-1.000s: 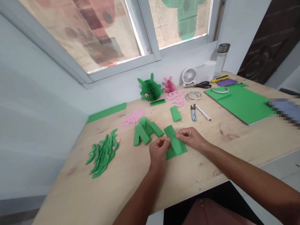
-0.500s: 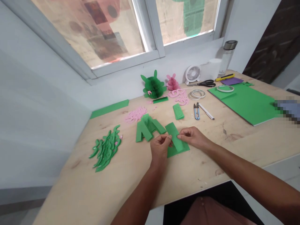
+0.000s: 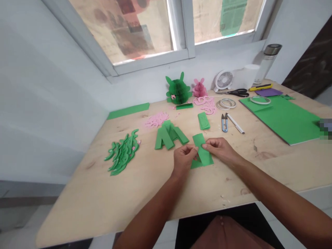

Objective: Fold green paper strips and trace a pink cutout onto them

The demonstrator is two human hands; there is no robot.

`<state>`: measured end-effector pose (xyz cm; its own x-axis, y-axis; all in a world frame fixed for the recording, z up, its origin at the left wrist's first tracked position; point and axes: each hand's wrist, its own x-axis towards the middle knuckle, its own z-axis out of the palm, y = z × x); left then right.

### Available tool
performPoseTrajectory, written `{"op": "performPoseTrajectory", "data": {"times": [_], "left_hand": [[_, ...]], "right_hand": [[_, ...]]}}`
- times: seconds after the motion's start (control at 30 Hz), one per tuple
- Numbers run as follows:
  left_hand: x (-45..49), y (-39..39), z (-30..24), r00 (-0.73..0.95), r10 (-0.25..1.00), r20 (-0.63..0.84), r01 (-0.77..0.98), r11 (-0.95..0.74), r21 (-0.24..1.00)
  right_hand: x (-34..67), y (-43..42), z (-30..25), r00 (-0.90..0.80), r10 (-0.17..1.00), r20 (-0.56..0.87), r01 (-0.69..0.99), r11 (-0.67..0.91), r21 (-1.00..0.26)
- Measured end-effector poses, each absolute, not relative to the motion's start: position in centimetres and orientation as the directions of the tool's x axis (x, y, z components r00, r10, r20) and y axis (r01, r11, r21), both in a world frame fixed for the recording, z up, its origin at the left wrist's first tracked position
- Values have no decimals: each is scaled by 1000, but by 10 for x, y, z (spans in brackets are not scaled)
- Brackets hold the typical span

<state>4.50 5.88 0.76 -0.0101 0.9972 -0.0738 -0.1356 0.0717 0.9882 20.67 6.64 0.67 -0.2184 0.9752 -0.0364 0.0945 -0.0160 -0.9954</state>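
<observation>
A narrow strip of green paper (image 3: 204,152) is pinched between my two hands, its upper end free and pointing away from me. My left hand (image 3: 184,157) grips its left edge with thumb and fingers. On the opposite edge, my right hand (image 3: 220,148) holds it the same way. Beneath the strip, another green paper piece (image 3: 195,164) lies on the table, partly covered. Folded green strips (image 3: 167,135) rest in an overlapping bunch to the left. Beyond my hands lies a small folded green paper (image 3: 203,121) with a curved outline on it.
Green cut scraps (image 3: 123,154) are heaped at left, pink scraps (image 3: 157,120) behind. Thread snips (image 3: 224,123), a white pen (image 3: 235,123), tape rolls (image 3: 226,103) and black scissors (image 3: 237,92) lie right of centre. Green sheets (image 3: 282,117) cover the right side. A bottle (image 3: 268,65) stands behind.
My view has shifted, so the table's contents sit further right or higher in the picture. Both hands still hold the green strip, which now stands a little more upright.
</observation>
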Motion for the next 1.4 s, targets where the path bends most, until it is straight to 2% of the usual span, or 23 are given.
{"op": "performPoseTrajectory", "data": {"times": [0.5, 0.8, 1.17, 1.4], "left_hand": [[47, 58, 7, 146, 980, -134, -196, 161, 967], [47, 59, 8, 148, 981, -126, -174, 151, 973], [42, 60, 10, 57, 996, -67, -129, 73, 989], [41, 60, 11, 89, 995, -44, -103, 53, 993]], "right_hand": [[208, 67, 10, -110, 994, -14, 96, -4, -995], [208, 67, 13, -76, 997, -12, 123, -3, -992], [203, 62, 18, -188, 979, -77, 109, -57, -992], [199, 62, 15, -235, 966, -104, 71, -89, -993]]}}
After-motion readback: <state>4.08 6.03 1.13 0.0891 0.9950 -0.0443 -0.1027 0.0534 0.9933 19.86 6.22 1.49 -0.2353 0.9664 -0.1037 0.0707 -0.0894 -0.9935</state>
